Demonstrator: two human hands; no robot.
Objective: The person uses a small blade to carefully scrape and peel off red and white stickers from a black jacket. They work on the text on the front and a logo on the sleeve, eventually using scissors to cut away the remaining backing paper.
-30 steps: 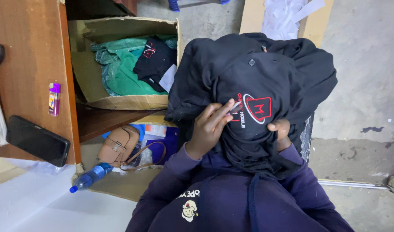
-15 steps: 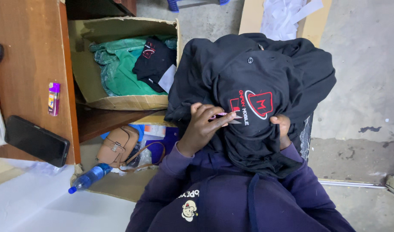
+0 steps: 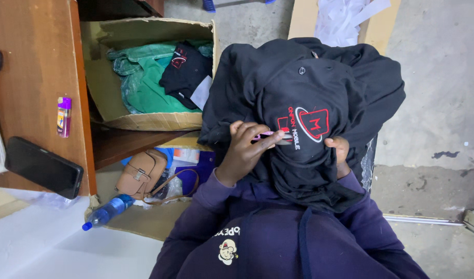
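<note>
Right hand [image 3: 339, 150] mostly hidden behind the black garment [image 3: 319, 93] — only fingertips show.

Left hand [image 3: 245, 147] fingers curled; right hand [image 3: 339, 151] gripping.

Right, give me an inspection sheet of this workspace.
Surface: wooden desk at left, concrete floor.
Job's things: black cap with red emblem, on dark garments on the lap; small pink-handled tool.
Clutter: phone, purple lighter, cardboard box of clothes, tan bag, blue bottle.
Grippers: left hand holds the tool at the emblem; right hand grips the cap.
Cables: nothing seen.
Surroundings: cardboard and paper at the top.
</note>
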